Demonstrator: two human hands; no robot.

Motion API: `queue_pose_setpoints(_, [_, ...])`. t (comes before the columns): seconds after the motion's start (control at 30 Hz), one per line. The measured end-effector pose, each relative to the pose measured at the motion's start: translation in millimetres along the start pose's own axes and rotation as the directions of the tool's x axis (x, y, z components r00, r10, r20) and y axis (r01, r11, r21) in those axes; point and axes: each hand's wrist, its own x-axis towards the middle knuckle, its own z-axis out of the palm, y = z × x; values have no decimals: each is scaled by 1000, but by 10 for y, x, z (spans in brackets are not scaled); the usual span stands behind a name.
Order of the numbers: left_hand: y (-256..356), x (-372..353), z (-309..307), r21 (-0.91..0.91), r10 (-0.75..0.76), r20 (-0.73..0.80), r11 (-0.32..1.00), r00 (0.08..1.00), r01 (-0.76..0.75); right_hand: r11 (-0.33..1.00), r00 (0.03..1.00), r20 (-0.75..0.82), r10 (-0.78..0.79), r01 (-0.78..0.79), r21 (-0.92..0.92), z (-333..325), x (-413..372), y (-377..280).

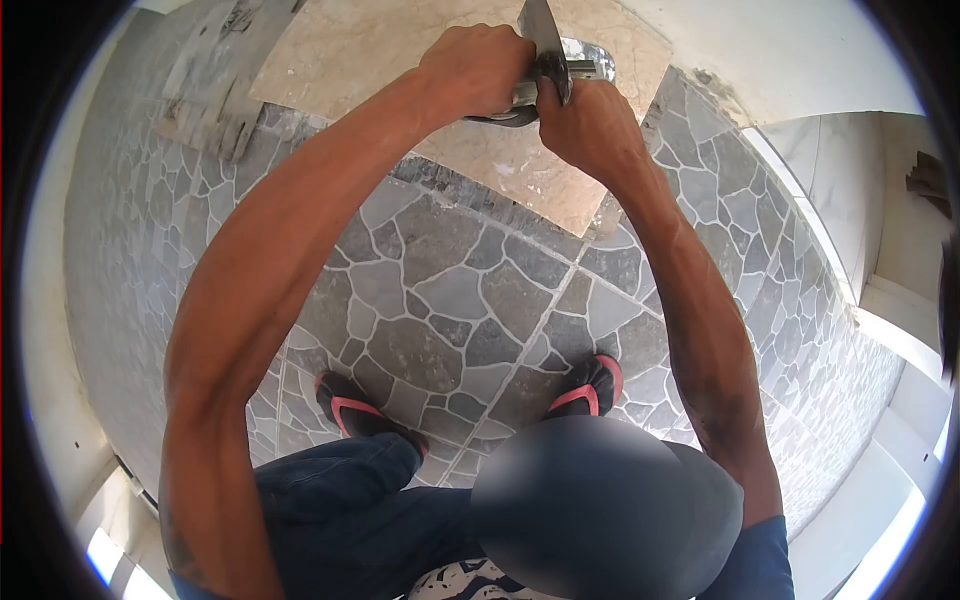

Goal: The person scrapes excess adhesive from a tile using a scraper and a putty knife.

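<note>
Both my hands are closed and close together at the top of the head view. My left hand (480,70) is wrapped round what looks like the grip of a flat metal trowel (590,62), whose plate is smeared with white. A dark metal blade (543,40) stands upright between the hands. My right hand (595,125) is closed at its lower end, thumb against it; the handle is hidden in the fist. Beneath both hands lies a beige marble-look slab (340,55) with white smears.
Grey stone-patterned floor tiles (420,350) surround the slab. Worn, wood-look pieces (215,75) lie at its left. A white wall (780,50) rises at upper right, with a ledge (800,200) below. My sandalled feet (585,390) stand apart on the tiles.
</note>
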Motion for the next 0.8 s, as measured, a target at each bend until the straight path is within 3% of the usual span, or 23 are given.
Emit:
queue_pose_setpoints(0.03, [12,3,4,10,3,5,1000,1000,-3,1000,1000,-1,-15,15,-11,-17,55,1])
queue_pose_setpoints(0.07, [13,17,-5,23,5,8,1000,1000,-6,998,994,110,7,0,-65,-69,136,14])
queue_pose_setpoints(0.3, [-49,47,35,-6,45,-37,999,998,-45,994,989,95,109,-108,-16,-29,-288,-13])
queue_pose_setpoints(0.37, [-25,19,49,-16,-8,-38,1000,999,7,990,981,134,143,-143,-10,-88,-299,-48])
queue_pose_setpoints(0.53, [32,28,12,30,-4,27,1000,1000,4,998,999,-4,-34,34,52,22,41,77])
queue_pose_setpoints(0.63, [43,52,-18,19,-34,50,999,998,33,999,1000,-16,-19,20,42,-2,-27,45])
queue_pose_setpoints(0.73, [7,37,-50,18,-54,27,998,998,53,995,991,90,98,-98,-2,10,-265,33])
queue_pose_setpoints(0.8, [41,25,-14,21,-27,7,999,1000,27,997,995,64,73,-74,23,22,-261,54])
